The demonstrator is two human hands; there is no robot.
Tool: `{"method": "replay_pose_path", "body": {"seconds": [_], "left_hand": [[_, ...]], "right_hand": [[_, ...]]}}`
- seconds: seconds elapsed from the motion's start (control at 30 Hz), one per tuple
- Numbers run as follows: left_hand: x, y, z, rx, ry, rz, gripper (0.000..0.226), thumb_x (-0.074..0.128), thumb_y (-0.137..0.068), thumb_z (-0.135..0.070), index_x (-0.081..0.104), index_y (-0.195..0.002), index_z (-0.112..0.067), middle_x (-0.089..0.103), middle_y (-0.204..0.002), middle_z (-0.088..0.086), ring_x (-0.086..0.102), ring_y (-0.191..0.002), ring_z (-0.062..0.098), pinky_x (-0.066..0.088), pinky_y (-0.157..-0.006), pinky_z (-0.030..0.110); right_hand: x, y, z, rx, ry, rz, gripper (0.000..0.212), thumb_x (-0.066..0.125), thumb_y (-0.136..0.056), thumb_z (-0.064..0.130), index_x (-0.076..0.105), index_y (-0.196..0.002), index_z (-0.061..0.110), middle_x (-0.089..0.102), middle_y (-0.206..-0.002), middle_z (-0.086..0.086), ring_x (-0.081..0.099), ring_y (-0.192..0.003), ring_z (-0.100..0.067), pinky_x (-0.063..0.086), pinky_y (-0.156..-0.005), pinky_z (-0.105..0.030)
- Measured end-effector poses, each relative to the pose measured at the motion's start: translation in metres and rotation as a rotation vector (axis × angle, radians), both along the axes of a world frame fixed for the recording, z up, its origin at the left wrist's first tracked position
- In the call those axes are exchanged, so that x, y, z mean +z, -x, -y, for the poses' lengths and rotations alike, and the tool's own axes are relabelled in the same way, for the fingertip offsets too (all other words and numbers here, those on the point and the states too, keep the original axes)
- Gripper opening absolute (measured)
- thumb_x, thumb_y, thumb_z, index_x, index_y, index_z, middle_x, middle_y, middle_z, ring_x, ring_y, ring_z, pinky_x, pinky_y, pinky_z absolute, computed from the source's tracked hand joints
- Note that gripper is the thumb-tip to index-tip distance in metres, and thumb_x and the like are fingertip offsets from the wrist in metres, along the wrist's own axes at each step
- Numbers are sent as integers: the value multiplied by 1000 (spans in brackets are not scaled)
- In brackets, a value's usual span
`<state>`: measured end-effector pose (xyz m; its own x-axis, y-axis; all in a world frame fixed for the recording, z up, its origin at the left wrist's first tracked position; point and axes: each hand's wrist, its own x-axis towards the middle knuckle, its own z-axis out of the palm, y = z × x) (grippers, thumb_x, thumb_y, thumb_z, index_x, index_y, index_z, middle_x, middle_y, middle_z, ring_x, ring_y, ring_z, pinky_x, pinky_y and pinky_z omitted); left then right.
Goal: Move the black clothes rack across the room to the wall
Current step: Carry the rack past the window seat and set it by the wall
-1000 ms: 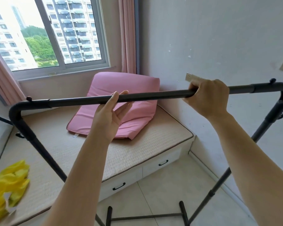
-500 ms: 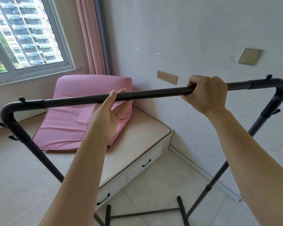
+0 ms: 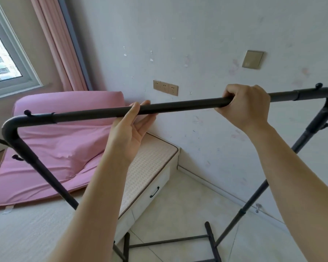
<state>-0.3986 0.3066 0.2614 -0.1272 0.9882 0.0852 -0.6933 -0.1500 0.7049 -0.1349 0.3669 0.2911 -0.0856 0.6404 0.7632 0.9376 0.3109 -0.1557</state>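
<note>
The black clothes rack (image 3: pixel 178 105) fills the view, its top bar running from lower left to upper right, slightly tilted. My right hand (image 3: pixel 246 108) is fisted around the bar right of its middle. My left hand (image 3: pixel 129 137) meets the bar from below near the middle, thumb in front and straight fingers behind it. The rack's two legs slant down to its black base bars (image 3: pixel 212 241) on the tiled floor. The pale wall (image 3: pixel 197 44) stands just beyond the rack.
A raised platform (image 3: pixel 151 157) with white drawers sits left of the rack's base, with a pink cushion (image 3: pixel 61 148) on it. A pink curtain (image 3: pixel 61 44) and a window (image 3: pixel 0 53) are at the upper left. Wall sockets (image 3: pixel 165 87) sit behind the bar.
The view has swung right and nearer the wall. The window and a yellow item have slid out at the left. Both hands keep the same places on the bar.
</note>
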Motion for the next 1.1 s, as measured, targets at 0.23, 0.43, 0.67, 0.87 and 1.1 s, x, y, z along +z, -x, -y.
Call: {"method": "replay_pose_path", "body": {"seconds": [0.23, 0.43, 0.67, 0.87, 1.1], "left_hand": [[1, -14, -28, -116, 8, 18, 4, 55, -97, -6, 53, -94, -5, 77, -96, 16, 75, -93, 32, 59, -86, 40], [2, -33, -51, -196, 15, -3, 4, 55, -98, -8, 56, -98, -4, 74, -107, 17, 73, -99, 34, 57, -91, 41], [6, -66, -82, -232, 42, -37, 10, 56, -98, -10, 55, -104, -3, 73, -110, 15, 72, -100, 35, 58, -89, 39], [5, -96, -121, -283, 47, -31, 17, 56, -98, -11, 55, -109, 1, 75, -103, 12, 74, -98, 32, 59, -87, 36], [6, -127, -174, -347, 46, 6, 22, 56, -98, -10, 48, -117, -3, 74, -103, 11, 76, -92, 26, 57, -90, 39]], "right_hand": [[-2, -20, -4, -110, -14, -3, 25, 74, -72, 23, 55, -58, 16, 53, -46, -4, 46, -45, -32, 37, -60, -30], [-3, -40, -5, -208, -7, -7, 24, 73, -72, 21, 55, -58, 15, 52, -46, -4, 46, -46, -33, 35, -61, -29], [-5, -71, -15, -289, -42, -20, 28, 74, -70, 20, 50, -55, 15, 41, -42, 2, 36, -42, -28, 28, -61, -27], [-9, -96, -33, -375, -88, -4, 24, 69, -70, 18, 51, -55, 14, 41, -40, -2, 32, -40, -29, 27, -57, -28], [-11, -125, -70, -441, -118, -11, 26, 65, -67, 14, 43, -54, 18, 38, -38, -2, 28, -40, -27, 22, -59, -27]]}}
